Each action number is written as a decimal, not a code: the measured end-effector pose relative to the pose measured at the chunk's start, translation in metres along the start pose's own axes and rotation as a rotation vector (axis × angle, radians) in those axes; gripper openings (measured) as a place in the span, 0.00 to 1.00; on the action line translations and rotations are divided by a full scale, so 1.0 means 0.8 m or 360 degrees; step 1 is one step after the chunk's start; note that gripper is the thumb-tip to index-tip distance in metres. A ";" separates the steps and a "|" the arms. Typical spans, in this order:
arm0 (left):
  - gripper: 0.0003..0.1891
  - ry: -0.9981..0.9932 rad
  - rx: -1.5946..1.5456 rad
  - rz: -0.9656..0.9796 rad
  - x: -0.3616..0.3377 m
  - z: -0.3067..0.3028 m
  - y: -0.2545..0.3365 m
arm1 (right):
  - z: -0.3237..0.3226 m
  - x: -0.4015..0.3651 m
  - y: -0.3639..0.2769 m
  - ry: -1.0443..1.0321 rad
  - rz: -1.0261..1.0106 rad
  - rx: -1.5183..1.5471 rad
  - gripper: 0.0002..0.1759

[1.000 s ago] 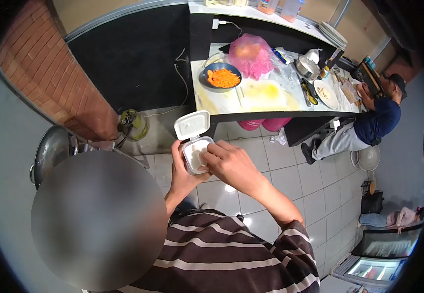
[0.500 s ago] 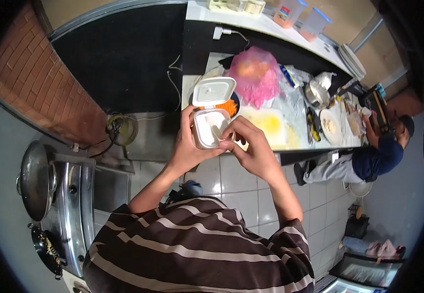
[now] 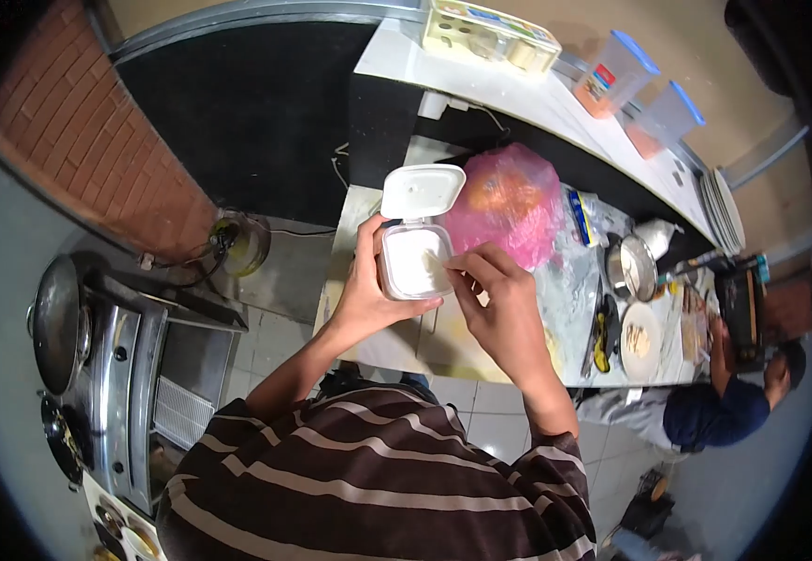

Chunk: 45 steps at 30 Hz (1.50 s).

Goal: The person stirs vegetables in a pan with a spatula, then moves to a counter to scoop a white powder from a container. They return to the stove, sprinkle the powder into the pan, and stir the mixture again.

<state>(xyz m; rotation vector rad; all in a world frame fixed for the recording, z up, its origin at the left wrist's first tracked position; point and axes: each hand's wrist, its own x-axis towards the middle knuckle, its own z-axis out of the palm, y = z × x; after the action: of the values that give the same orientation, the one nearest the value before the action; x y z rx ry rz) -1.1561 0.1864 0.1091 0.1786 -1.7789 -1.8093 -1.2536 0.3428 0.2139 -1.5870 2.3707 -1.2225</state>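
Note:
My left hand [image 3: 366, 287] is wrapped around a small white plastic container [image 3: 390, 277], held up in front of me. Its hinged lid [image 3: 422, 193] stands open on the far side, and white contents [image 3: 413, 266] show inside. At the right rim, the fingers of my right hand [image 3: 501, 297] are pinched around a small pale spoon [image 3: 436, 259], whose end dips into the container. The spoon blends with the white, so its full shape is hard to make out. Behind the container, a pink plastic bag [image 3: 509, 201] with orange things inside lies on the counter.
Along the counter [image 3: 569, 323] are a metal pot [image 3: 632, 268] and a white plate [image 3: 640, 342] with food. Another person [image 3: 719, 407] works at its right end. Blue-lidded containers [image 3: 617, 75] stand on the shelf above. A stove [image 3: 111, 360] with a wok [image 3: 58, 323] is at left.
My view has shifted closer to the counter. My right hand has moved from the container's near corner to its right rim. The bowl of orange shreds behind the container is now hidden.

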 end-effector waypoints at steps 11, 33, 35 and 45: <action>0.61 0.0259 -0.0009 0.0031 0.033 0.055 -0.016 | -0.035 0.024 0.074 -0.0159 -0.0418 0.0238 0.08; 0.62 0.0198 0.0011 -0.0036 0.025 0.054 -0.030 | -0.039 0.043 0.078 -0.0377 0.0045 0.0192 0.09; 0.61 0.0199 0.0005 -0.0041 0.024 0.055 -0.030 | -0.039 0.041 0.078 -0.0322 0.0019 0.0198 0.09; 0.60 0.0210 -0.0064 -0.0032 0.029 0.053 -0.030 | -0.017 0.048 0.100 -0.0193 -0.0334 0.0039 0.08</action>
<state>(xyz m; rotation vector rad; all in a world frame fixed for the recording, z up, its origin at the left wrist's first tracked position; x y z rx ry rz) -1.2028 0.2105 0.0977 0.2941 -1.6538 -1.8028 -1.3393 0.3339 0.1878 -1.8837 2.1537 -1.1445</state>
